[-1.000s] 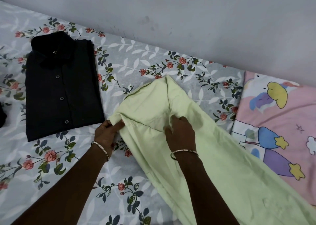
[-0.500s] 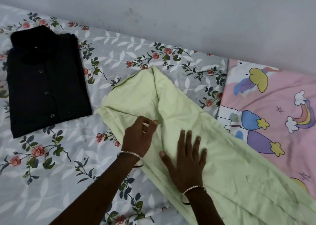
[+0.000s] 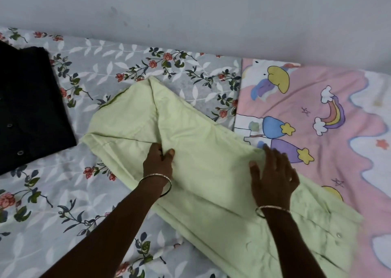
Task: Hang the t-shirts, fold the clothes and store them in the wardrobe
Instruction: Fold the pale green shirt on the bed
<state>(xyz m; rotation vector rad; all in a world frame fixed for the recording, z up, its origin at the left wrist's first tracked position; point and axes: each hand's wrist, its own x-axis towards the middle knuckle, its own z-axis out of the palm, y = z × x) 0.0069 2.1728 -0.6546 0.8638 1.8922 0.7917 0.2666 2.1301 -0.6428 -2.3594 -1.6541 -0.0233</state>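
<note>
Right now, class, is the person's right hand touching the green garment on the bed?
Touching. The head view shows the right hand lying flat on the green garment, with its fingers spread and pressing the cloth down.

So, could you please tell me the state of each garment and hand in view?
light green garment: partly folded, creased, lying on the bed.
black button shirt: folded, flat, untouched.
left hand: pinches a fold of the light green garment.
right hand: fingers straight, presses the garment flat.
</note>
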